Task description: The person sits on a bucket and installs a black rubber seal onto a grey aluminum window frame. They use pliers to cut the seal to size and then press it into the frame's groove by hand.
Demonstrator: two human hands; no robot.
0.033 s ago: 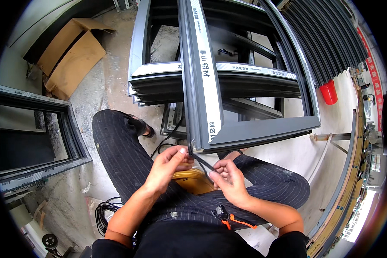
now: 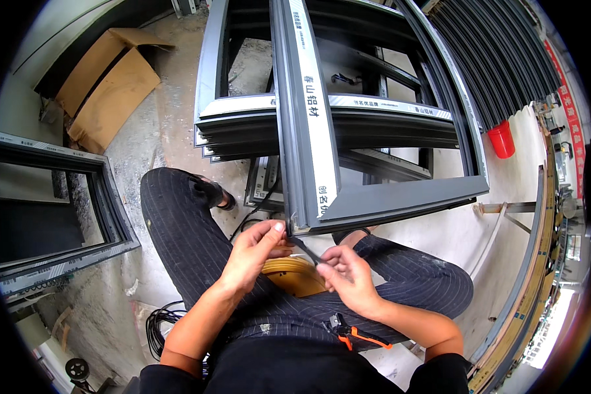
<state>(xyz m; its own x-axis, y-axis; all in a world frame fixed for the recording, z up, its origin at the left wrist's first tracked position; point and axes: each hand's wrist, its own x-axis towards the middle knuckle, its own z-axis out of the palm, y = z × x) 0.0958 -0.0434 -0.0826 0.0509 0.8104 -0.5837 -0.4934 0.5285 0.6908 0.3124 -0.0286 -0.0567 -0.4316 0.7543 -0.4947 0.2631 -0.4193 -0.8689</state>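
Observation:
A thin black rubber strip [image 2: 306, 250] runs between my two hands, just below the near corner of a dark grey aluminium window frame [image 2: 400, 200]. My left hand [image 2: 256, 249] is closed around the strip's upper end, right by that corner; its lower fingers are partly hidden. The strip's other end is pinched in my right hand [image 2: 348, 270], between thumb and fingers. White protective film with print covers part of the frame. On my lap lie cutters with orange handles [image 2: 356, 336]. Between my legs shows a yellow round seat or tub [image 2: 294, 274].
More frames [image 2: 243, 134] are stacked beneath. Another frame [image 2: 121, 217] stands at left, near a folded cardboard box [image 2: 115, 102]. A coil of black strip [image 2: 157, 325] lies by my left thigh. At right are a red bucket [image 2: 502, 140] and long dark profiles [image 2: 499, 59].
My right hand has shifted slightly, its fingers drawn closer together. The strip, which showed as two strands near it, now looks like one straighter length.

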